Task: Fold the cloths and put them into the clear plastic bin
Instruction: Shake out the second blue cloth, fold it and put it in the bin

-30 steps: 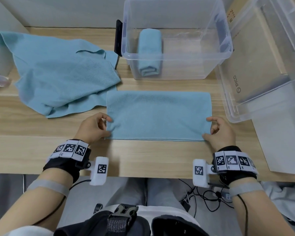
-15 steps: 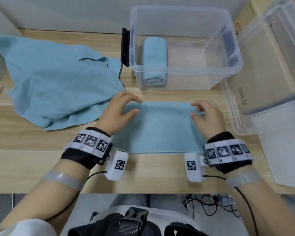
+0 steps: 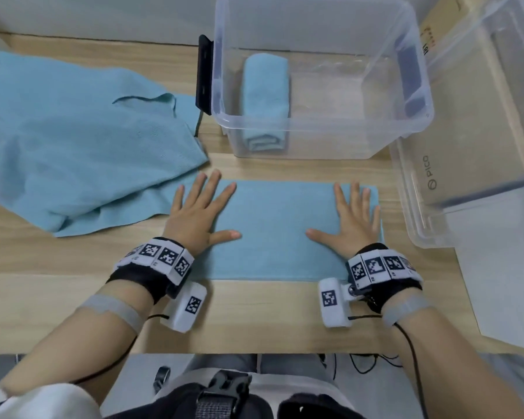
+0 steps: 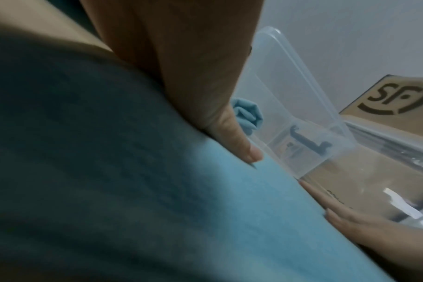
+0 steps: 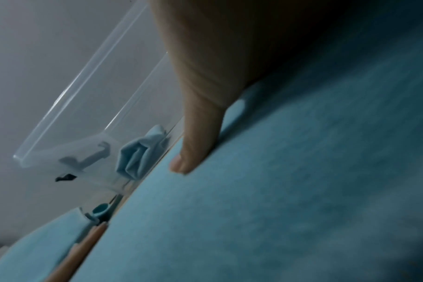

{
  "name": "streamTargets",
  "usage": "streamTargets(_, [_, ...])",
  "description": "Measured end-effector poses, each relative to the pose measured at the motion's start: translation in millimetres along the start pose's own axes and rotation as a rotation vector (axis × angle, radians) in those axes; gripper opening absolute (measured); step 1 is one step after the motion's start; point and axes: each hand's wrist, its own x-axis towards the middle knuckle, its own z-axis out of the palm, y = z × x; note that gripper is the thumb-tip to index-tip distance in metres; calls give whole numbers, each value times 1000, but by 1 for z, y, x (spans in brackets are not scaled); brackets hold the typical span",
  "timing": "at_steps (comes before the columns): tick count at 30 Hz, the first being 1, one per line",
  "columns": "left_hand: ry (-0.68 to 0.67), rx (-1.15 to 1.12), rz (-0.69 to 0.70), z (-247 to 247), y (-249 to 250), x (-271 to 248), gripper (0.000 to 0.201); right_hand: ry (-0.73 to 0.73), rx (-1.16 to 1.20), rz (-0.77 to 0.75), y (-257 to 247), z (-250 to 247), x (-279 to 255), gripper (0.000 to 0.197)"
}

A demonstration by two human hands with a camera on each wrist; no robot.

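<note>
A light blue cloth (image 3: 273, 231), folded to a flat rectangle, lies on the wooden table in front of me. My left hand (image 3: 198, 213) presses flat on its left end, fingers spread. My right hand (image 3: 350, 217) presses flat on its right end. Both wrist views show a thumb lying on the blue cloth (image 4: 229, 219) (image 5: 266, 200). The clear plastic bin (image 3: 372, 128) stands just beyond the cloth and holds one rolled blue cloth (image 3: 265, 101). An unfolded blue cloth (image 3: 73, 146) lies crumpled at the left.
A second clear bin (image 3: 472, 146) lies tipped at the right edge with a white sheet (image 3: 502, 282) beneath it. A black object (image 3: 204, 74) stands against the bin's left wall. A cardboard box (image 4: 399, 99) sits behind at the right.
Both hands left the near corners of the cloth, moved up over it and now lie spread flat on its two ends. The cloth has stayed in place.
</note>
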Motion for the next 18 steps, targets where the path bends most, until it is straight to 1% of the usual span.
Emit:
streamTargets(4, [-20,-42,-84,-5,-14,-15,110,48,-8,10,16,-1,-7,101])
streamTargets(7, [2,-136,-151,-13,-19,-26,95,24,4,24,15,-4,-7,99])
streamTargets(8, [42,-207,-170,-18,-17,-30,89,2,12,42,12,-7,-7,99])
streamTargets(9, [117,-303,-198,-21,-15,-34,84,-19,29,63,7,-12,-8,98])
streamTargets(11, [306,-524,-299,-26,-12,-42,69,-14,106,71,-9,-21,-11,93])
streamTargets(12, [386,-622,-373,-27,-12,-47,60,20,176,41,-20,-26,-13,87])
streamTargets(13, [439,-728,-451,-26,-13,-51,52,55,278,-7,-32,-29,-14,80])
streamTargets(14, [448,-844,-535,-24,-14,-55,45,64,408,-57,-45,-31,-14,71])
streamTargets(15, [440,-968,-604,-21,-15,-59,38,22,545,-85,-59,-32,-15,61])
streamTargets(16, [426,-1089,-666,-18,-17,-62,35,-66,667,-86,-74,-32,-16,52])
streamTargets(18, [375,-1310,-759,-13,-18,-66,30,-314,863,-20,-102,-28,-20,39])
